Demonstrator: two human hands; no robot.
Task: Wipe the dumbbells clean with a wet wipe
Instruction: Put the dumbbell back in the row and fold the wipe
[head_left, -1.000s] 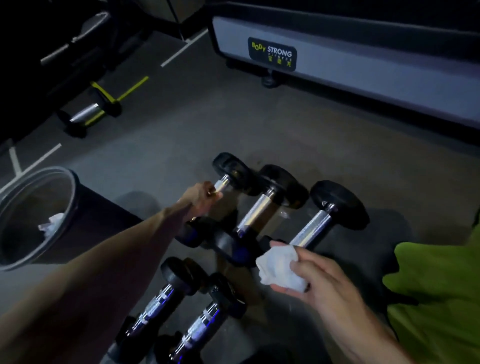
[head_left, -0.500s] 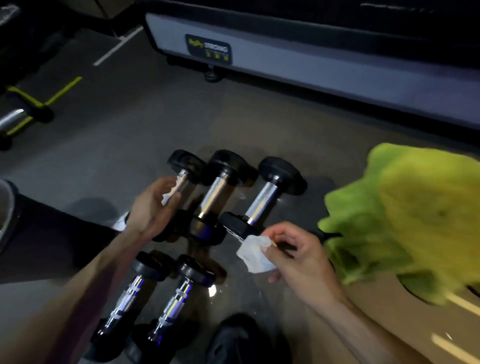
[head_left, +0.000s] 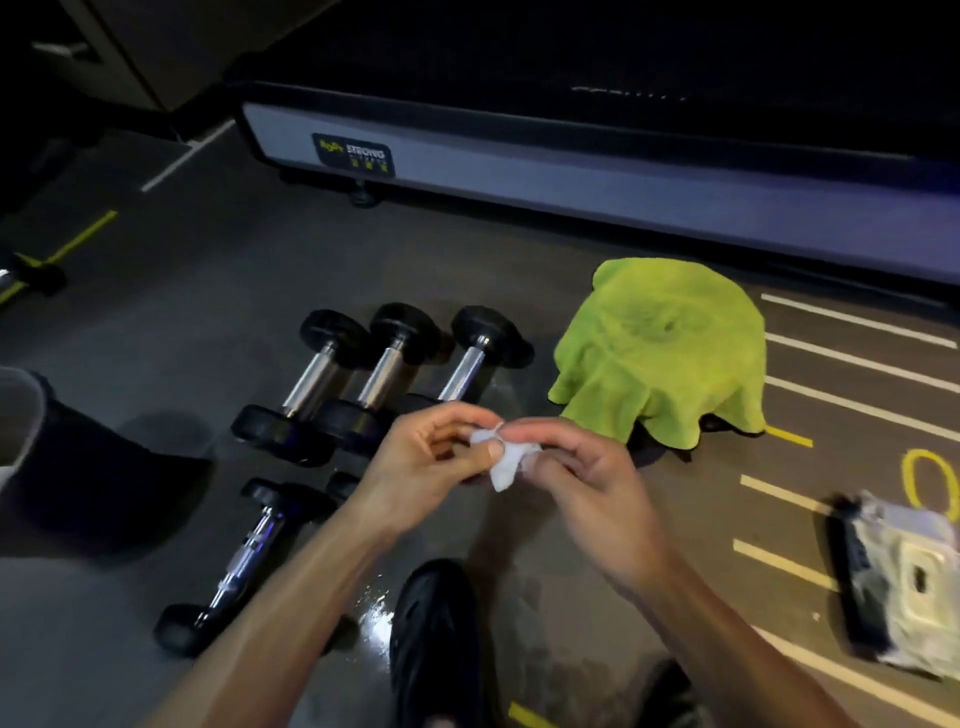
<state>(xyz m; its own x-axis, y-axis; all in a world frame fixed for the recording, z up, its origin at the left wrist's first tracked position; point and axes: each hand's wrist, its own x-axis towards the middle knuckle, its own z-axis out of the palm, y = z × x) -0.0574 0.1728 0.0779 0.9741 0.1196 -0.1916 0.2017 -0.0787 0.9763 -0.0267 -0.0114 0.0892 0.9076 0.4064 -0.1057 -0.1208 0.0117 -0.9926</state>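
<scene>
Three dumbbells with black heads and chrome handles lie side by side on the grey floor; the middle one (head_left: 383, 370) is in the centre of the view. A nearer dumbbell (head_left: 244, 551) lies at lower left, with another mostly hidden behind my left forearm. A crumpled white wet wipe (head_left: 503, 464) is held in front of me, above the floor. My left hand (head_left: 415, 457) pinches its left side and my right hand (head_left: 587, 478) pinches its right side. Neither hand touches a dumbbell.
A lime green towel (head_left: 660, 353) is draped over something dark at right. A wet wipe pack (head_left: 914, 577) lies at far right on white floor lines. A dark bin (head_left: 67, 457) stands at left. A treadmill base (head_left: 571, 171) runs along the back. My black shoe (head_left: 436, 639) is below.
My left hand left the leftmost dumbbell's handle and came over to the wipe; both hands now hold it. The view has swung right, showing the towel and the wipe pack.
</scene>
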